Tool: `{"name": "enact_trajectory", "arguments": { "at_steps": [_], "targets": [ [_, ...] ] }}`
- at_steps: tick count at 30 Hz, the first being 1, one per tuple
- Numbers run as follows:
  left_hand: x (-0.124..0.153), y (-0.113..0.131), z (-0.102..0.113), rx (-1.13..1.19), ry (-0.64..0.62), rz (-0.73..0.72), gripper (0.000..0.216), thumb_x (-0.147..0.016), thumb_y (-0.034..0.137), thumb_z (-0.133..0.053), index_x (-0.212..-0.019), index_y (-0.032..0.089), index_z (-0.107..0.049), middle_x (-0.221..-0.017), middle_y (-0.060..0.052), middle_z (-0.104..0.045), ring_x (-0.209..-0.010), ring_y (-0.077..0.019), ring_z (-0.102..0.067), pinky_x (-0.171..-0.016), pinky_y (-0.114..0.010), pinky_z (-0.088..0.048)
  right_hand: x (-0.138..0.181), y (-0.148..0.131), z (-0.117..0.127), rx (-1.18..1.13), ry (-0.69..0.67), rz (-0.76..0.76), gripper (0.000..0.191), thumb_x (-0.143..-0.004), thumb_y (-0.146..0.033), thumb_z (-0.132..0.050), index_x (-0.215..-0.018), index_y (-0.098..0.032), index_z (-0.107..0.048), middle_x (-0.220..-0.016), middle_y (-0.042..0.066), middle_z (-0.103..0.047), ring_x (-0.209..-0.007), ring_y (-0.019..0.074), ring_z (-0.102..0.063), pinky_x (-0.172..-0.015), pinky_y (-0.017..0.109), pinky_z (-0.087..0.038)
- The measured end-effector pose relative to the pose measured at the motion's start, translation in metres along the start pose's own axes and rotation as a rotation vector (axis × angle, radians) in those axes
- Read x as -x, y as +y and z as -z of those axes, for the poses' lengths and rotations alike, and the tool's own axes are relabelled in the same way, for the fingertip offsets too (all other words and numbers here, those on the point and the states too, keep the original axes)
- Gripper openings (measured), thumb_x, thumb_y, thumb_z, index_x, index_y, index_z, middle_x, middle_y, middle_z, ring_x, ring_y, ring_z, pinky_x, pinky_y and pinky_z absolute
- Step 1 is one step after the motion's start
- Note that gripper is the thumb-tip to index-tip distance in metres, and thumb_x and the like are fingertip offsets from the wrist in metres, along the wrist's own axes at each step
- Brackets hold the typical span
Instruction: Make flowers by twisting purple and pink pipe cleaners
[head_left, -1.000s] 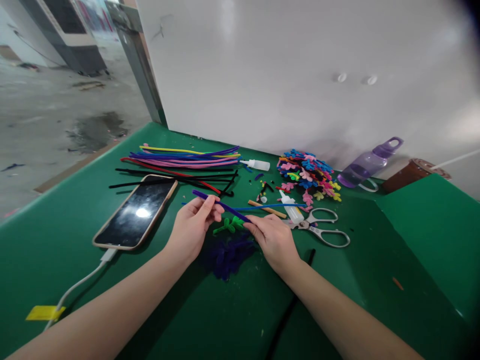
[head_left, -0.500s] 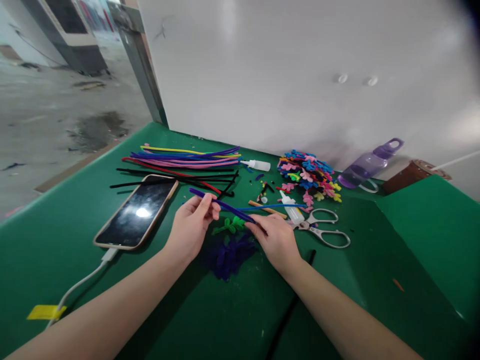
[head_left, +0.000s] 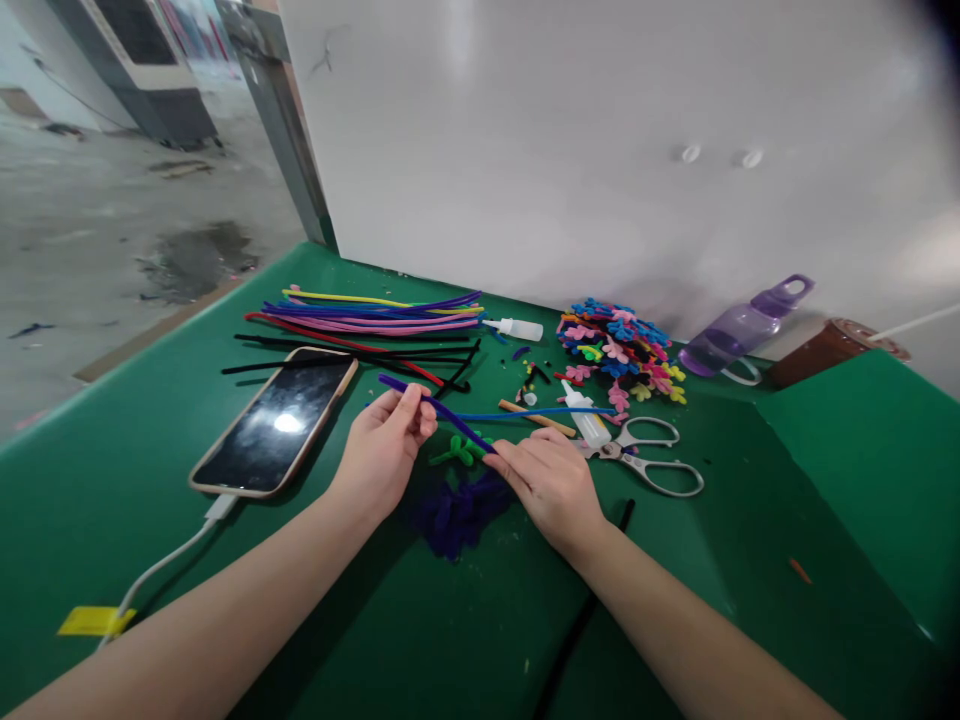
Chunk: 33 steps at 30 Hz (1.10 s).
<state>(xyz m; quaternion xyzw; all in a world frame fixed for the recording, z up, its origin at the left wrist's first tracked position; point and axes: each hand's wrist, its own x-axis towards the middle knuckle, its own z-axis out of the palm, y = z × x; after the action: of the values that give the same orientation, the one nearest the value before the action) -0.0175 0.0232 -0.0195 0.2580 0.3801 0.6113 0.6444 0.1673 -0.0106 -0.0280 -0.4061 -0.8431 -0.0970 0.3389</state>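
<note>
Because the purple pipe cleaner point(head_left: 469, 432) looks light, soft and easily bent, we judge that a gentle fingertip pinch near each end suits it. Left of the scissors point(head_left: 613, 452), our left hand point(head_left: 381, 440) pinches it, a short tip poking out, while our right hand point(head_left: 553, 485) grips its other visible end. A green piece point(head_left: 459, 452) and purple pile point(head_left: 455, 520) also lie left of the scissors.

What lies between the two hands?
In the head view, a purple pipe cleaner spans from the left hand to the right hand. Beyond and below it show a blue pipe cleaner, a green piece and a dark purple heap.
</note>
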Motion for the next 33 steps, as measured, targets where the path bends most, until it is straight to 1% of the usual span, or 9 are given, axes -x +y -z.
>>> {"name": "enact_trajectory", "arguments": {
  "at_steps": [4, 9, 14, 16, 18, 21, 25, 28, 33],
  "targets": [
    [-0.0008, 0.0002, -0.0004, 0.005, -0.005, -0.002, 0.013, -0.077, 0.024, -0.064, -0.074, 0.012, -0.061, -0.058, 0.001, -0.053, -0.052, -0.0046, -0.045, -0.053, -0.015, -0.04, 0.0009, -0.0007, 0.0013, -0.037, -0.002, 0.026, 0.01, -0.085, -0.021, -0.055, -0.085, -0.015, -0.063, -0.059, 0.0, -0.059, -0.056, 0.01, -0.052, -0.065, 0.028, -0.041],
    [-0.0022, 0.0001, -0.0005, 0.015, 0.008, 0.005, 0.013, -0.076, 0.024, -0.065, -0.074, 0.011, -0.062, -0.057, 0.001, -0.053, -0.051, -0.0042, -0.045, -0.052, -0.015, -0.04, 0.0002, -0.0007, 0.0012, -0.058, 0.015, 0.015, 0.008, -0.084, -0.02, -0.057, -0.083, -0.015, -0.063, -0.058, 0.0, -0.059, -0.055, 0.0099, -0.052, -0.066, 0.028, -0.043],
    [-0.0015, -0.0011, -0.0008, 0.024, 0.02, -0.004, 0.015, -0.076, 0.026, -0.066, -0.075, 0.012, -0.061, -0.059, 0.001, -0.054, -0.054, -0.0048, -0.048, -0.054, -0.015, -0.042, -0.0022, -0.004, 0.0014, -0.105, 0.05, -0.006, 0.008, -0.084, -0.018, -0.056, -0.081, -0.016, -0.063, -0.06, 0.0, -0.062, -0.056, 0.0103, -0.055, -0.067, 0.028, -0.045],
    [-0.0012, -0.0013, -0.0012, 0.028, 0.022, -0.003, 0.015, -0.075, 0.026, -0.066, -0.075, 0.012, -0.061, -0.06, 0.001, -0.055, -0.054, -0.0047, -0.049, -0.055, -0.014, -0.043, -0.0034, -0.0045, 0.0012, -0.139, 0.071, -0.041, 0.009, -0.084, -0.018, -0.056, -0.08, -0.016, -0.063, -0.059, 0.0, -0.062, -0.056, 0.0106, -0.055, -0.067, 0.028, -0.046],
    [-0.0007, -0.0011, -0.0017, 0.022, 0.022, -0.003, 0.015, -0.075, 0.026, -0.067, -0.076, 0.012, -0.061, -0.062, 0.0, -0.057, -0.054, -0.0047, -0.051, -0.055, -0.015, -0.044, -0.0044, -0.0035, 0.0015, -0.19, 0.082, -0.126, 0.011, -0.084, -0.02, -0.056, -0.077, -0.017, -0.064, -0.058, 0.0, -0.062, -0.056, 0.0113, -0.056, -0.065, 0.027, -0.047],
    [0.0003, -0.0005, -0.0024, 0.0, 0.026, -0.009, 0.016, -0.073, 0.026, -0.068, -0.077, 0.011, -0.062, -0.064, -0.001, -0.06, -0.055, -0.0057, -0.053, -0.057, -0.017, -0.045, -0.0046, -0.0005, 0.0035, -0.264, 0.075, -0.311, 0.015, -0.085, -0.026, -0.055, -0.077, -0.018, -0.065, -0.061, 0.001, -0.064, -0.058, 0.0124, -0.058, -0.061, 0.027, -0.048],
    [0.0013, 0.0006, -0.0031, 0.0, 0.039, -0.024, 0.017, -0.071, 0.026, -0.07, -0.077, 0.013, -0.061, -0.065, 0.0, -0.061, -0.053, -0.0057, -0.055, -0.057, -0.018, -0.046, -0.0043, -0.0004, 0.0079, -0.418, 0.102, -0.483, 0.014, -0.084, -0.029, -0.055, -0.08, -0.019, -0.064, -0.066, 0.001, -0.064, -0.053, 0.0108, -0.056, -0.054, 0.025, -0.049],
    [0.0015, 0.0012, -0.0032, 0.011, 0.038, -0.029, 0.018, -0.07, 0.026, -0.071, -0.077, 0.014, -0.06, -0.066, 0.001, -0.062, -0.053, -0.0057, -0.055, -0.058, -0.018, -0.046, -0.0052, -0.0033, 0.0087, -0.545, 0.188, -0.583, 0.012, -0.082, -0.029, -0.057, -0.083, -0.019, -0.064, -0.067, 0.001, -0.064, -0.049, 0.0099, -0.055, -0.047, 0.024, -0.048],
    [0.0028, 0.0017, -0.0036, -0.001, 0.037, -0.03, 0.017, -0.07, 0.025, -0.07, -0.076, 0.014, -0.059, -0.068, 0.0, -0.064, -0.053, -0.0058, -0.056, -0.06, -0.019, -0.046, -0.0079, -0.0022, 0.0057, -0.776, 0.329, -0.791, 0.015, -0.08, -0.032, -0.059, -0.084, -0.018, -0.062, -0.061, -0.001, -0.057, -0.038, 0.0062, -0.045, -0.034, 0.021, -0.038]
  ]
}}
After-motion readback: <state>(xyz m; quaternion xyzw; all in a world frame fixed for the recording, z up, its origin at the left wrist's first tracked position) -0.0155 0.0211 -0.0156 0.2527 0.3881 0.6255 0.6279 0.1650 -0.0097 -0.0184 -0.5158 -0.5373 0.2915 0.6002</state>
